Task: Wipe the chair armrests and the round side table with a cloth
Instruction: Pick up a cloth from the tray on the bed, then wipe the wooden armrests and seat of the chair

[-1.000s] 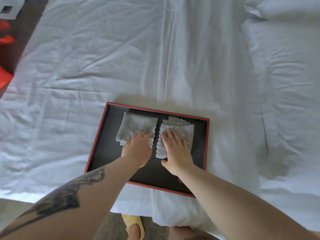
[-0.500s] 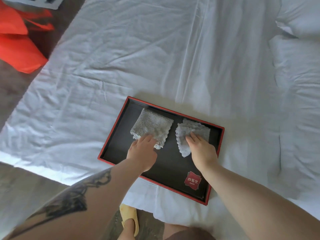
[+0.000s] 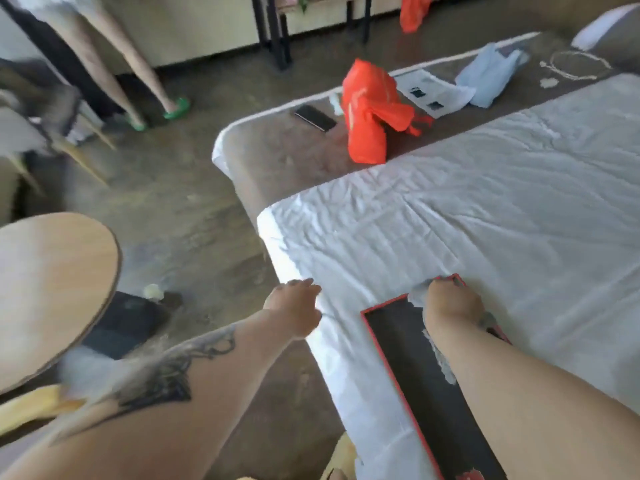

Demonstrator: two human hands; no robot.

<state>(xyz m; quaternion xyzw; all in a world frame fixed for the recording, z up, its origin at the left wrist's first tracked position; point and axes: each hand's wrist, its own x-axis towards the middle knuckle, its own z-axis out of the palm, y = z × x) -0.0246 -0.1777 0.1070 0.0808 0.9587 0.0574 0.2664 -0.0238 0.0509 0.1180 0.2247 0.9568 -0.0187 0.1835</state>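
Head view, blurred by motion, is read from left to right. At the left edge, in the middle of the frame, the round wooden top of the bench [image 3: 52, 292] is seen, with a dark flat object on the floor just below its rim. In the upper left, a chair [image 3: 31, 129] with pale wooden legs is shown only in part, and its armrests cannot be made out; beside it the bare legs of another person in green shoes [image 3: 176, 108] are seen. Left of centre, low in the frame, the left hand [image 3: 294, 306] is held over the edge of the bed [image 3: 485, 220], its fingers loosely curled; nothing is seen in it, and whether it touches the sheet cannot be told. At upper centre, a second mattress carries a phone [image 3: 315, 117] and an orange plastic bag [image 3: 372, 112], with printed papers and a light blue bag further right. At lower right, a black tray [image 3: 408, 344] with a red rim lies on the white sheet. On it the right hand [image 3: 450, 306] is closed on a grey cloth [image 3: 417, 297], which shows at the knuckles and along the wrist.
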